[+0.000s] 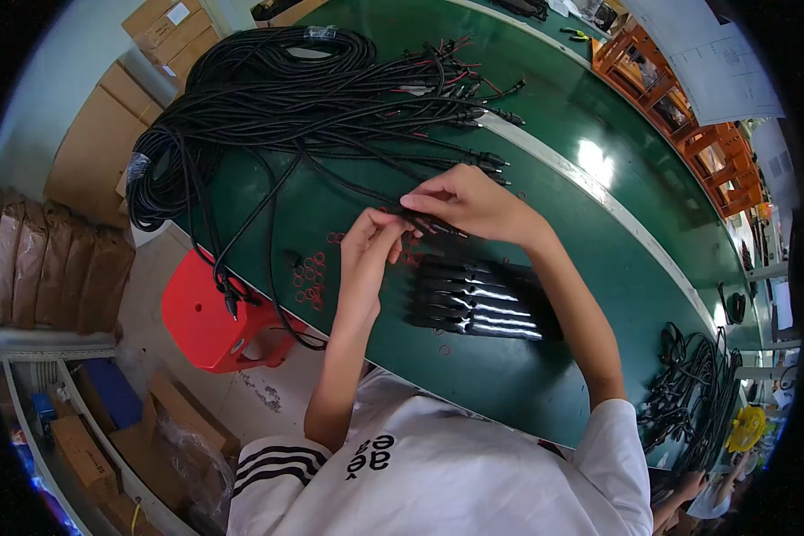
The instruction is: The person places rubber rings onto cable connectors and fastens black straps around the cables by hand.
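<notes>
A green table fills the middle of the room, with brown wrapped bundles and cardboard boxes at the far left. A red stool stands by the table's edge. Right of it, a large heap of black cables lies across the upper table, some ends hanging over the edge. Small red rings lie scattered beside the left hand, whose bent fingers pinch near the end of one black cable. The right hand grips the same cable between thumb and fingers, close to the left fingertips. Shiny black strips lie side by side below the right hand; farther right are more cables and another person's hand.
</notes>
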`<state>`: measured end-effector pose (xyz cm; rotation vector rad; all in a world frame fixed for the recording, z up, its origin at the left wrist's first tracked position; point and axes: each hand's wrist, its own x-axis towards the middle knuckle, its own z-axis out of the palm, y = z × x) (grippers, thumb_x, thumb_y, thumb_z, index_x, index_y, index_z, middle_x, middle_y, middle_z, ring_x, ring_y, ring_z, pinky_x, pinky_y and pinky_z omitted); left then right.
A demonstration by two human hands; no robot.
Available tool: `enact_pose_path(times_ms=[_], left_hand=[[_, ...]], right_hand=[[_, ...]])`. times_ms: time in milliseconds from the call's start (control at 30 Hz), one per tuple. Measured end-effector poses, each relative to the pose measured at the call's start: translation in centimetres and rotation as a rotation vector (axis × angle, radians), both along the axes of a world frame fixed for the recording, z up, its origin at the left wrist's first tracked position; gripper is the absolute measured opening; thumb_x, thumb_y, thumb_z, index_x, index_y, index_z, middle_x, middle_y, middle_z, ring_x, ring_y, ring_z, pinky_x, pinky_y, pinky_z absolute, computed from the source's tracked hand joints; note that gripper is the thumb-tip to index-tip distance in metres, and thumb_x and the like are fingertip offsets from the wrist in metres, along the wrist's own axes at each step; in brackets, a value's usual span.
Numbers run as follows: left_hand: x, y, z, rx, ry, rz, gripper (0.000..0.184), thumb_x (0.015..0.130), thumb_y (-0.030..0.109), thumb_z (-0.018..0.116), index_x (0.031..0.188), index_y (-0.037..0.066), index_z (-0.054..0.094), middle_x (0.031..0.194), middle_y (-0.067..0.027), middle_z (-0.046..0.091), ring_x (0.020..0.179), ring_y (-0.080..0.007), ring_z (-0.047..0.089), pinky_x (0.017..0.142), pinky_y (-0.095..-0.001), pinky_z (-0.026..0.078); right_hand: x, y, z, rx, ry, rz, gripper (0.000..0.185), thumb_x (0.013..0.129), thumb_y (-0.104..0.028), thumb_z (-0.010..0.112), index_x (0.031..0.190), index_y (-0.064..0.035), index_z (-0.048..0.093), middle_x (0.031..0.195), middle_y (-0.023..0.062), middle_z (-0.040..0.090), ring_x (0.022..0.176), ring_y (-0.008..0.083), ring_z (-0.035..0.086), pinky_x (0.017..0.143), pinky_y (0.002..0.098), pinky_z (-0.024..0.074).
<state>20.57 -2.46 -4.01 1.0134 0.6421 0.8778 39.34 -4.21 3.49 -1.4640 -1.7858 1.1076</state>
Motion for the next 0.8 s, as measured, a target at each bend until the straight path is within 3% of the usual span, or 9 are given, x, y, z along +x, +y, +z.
enact_pose_path(times_ms=[100, 200, 267, 400, 500, 567, 700, 733, 800], left_hand=[[0.2, -0.3, 0.1, 0.006, -0.056, 0.003, 0.007, 0.099, 0.013, 0.051, 0.095, 0.007, 0.053, 0.083, 0.0006, 0.056, 0.074, -0.0068, 0.052, 0.065, -0.0215, 0.039], [0.4, -0.2, 0.6, -0.046, -0.046, -0.003, 0.008, 0.098, 0.008, 0.054, 0.091, 0.005, 0.056, 0.083, 0.0017, 0.059, 0.074, -0.0025, 0.052, 0.066, -0.0188, 0.04], [0.0, 0.2, 0.1, -0.03, -0.042, -0.033, 0.007, 0.098, 0.008, 0.054, 0.091, 0.005, 0.056, 0.082, 0.0019, 0.059, 0.074, -0.0027, 0.052, 0.066, -0.0188, 0.039], [0.1, 0.1, -0.1, 0.018, -0.025, -0.004, 0.005, 0.095, 0.01, 0.058, 0.092, 0.006, 0.056, 0.079, 0.003, 0.056, 0.07, -0.004, 0.049, 0.064, -0.0196, 0.037], [0.1, 0.0, 0.2, -0.037, 0.0, 0.0, 0.005, 0.093, 0.009, 0.06, 0.094, 0.006, 0.057, 0.079, 0.0026, 0.055, 0.071, -0.0047, 0.049, 0.065, -0.0199, 0.037], [0.3, 0.0, -0.2, -0.048, -0.022, 0.005, 0.005, 0.093, 0.009, 0.061, 0.095, 0.005, 0.058, 0.08, 0.0021, 0.056, 0.071, -0.0051, 0.05, 0.065, -0.0202, 0.038], [0.4, -0.1, -0.4, -0.047, -0.036, 0.031, 0.007, 0.092, 0.009, 0.062, 0.098, 0.005, 0.06, 0.083, 0.0003, 0.057, 0.074, -0.0064, 0.051, 0.067, -0.0211, 0.04], [0.5, -0.1, 0.0, -0.077, 0.007, 0.033, 0.011, 0.093, 0.007, 0.059, 0.103, 0.003, 0.058, 0.088, -0.0014, 0.057, 0.08, -0.0097, 0.053, 0.073, -0.0249, 0.042], [0.4, -0.1, -0.2, -0.038, -0.015, 0.022, 0.01, 0.094, 0.008, 0.058, 0.103, 0.003, 0.058, 0.089, -0.0016, 0.057, 0.08, -0.0099, 0.053, 0.073, -0.0249, 0.042]], right_hand=[[0.7, -0.7, -0.9, 0.009, 0.127, -0.003, 0.025, 0.089, -0.014, 0.068, 0.11, 0.001, 0.07, 0.08, 0.0134, 0.072, 0.069, 0.0121, 0.066, 0.066, 0.0274, 0.0521], [1.0, -1.3, -0.4, 0.02, 0.184, 0.061, 0.031, 0.088, -0.014, 0.071, 0.116, -0.0021, 0.066, 0.084, 0.0094, 0.072, 0.074, 0.0119, 0.066, 0.067, 0.0268, 0.0517], [1.0, -1.2, 0.3, -0.021, 0.164, 0.098, 0.039, 0.089, -0.016, 0.071, 0.125, -0.006, 0.058, 0.087, 0.0044, 0.07, 0.075, 0.007, 0.062, 0.068, 0.0228, 0.0497], [0.8, -1.0, 0.8, -0.061, 0.104, 0.091, 0.032, 0.089, -0.015, 0.071, 0.118, -0.006, 0.061, 0.088, 0.0043, 0.07, 0.074, 0.0063, 0.061, 0.066, 0.0216, 0.0484], [0.6, -1.0, -0.3, -0.026, 0.223, 0.058, 0.031, 0.089, -0.016, 0.071, 0.118, -0.0073, 0.062, 0.083, 0.0028, 0.069, 0.07, 0.0047, 0.058, 0.062, 0.0201, 0.0453], [0.5, -1.4, -0.1, 0.021, 0.029, 0.107, 0.027, 0.088, -0.017, 0.072, 0.112, -0.0066, 0.064, 0.075, 0.0042, 0.069, 0.067, 0.0096, 0.064, 0.061, 0.0244, 0.049], [-0.3, -1.2, -0.5, 0.039, 0.186, 0.01, 0.016, 0.093, -0.013, 0.065, 0.105, -0.0036, 0.061, 0.072, 0.0102, 0.068, 0.063, 0.0126, 0.068, 0.055, 0.0257, 0.0516], [-0.5, -1.1, -0.8, 0.039, 0.186, 0.011, 0.016, 0.093, -0.013, 0.065, 0.105, -0.0036, 0.061, 0.072, 0.0102, 0.068, 0.063, 0.0126, 0.068, 0.055, 0.0257, 0.0516], [-0.8, -1.2, -1.1, 0.054, 0.25, -0.171, 0.011, 0.094, -0.009, 0.061, 0.102, -0.002, 0.06, 0.071, 0.0127, 0.067, 0.063, 0.0172, 0.07, 0.053, 0.0282, 0.0529]])
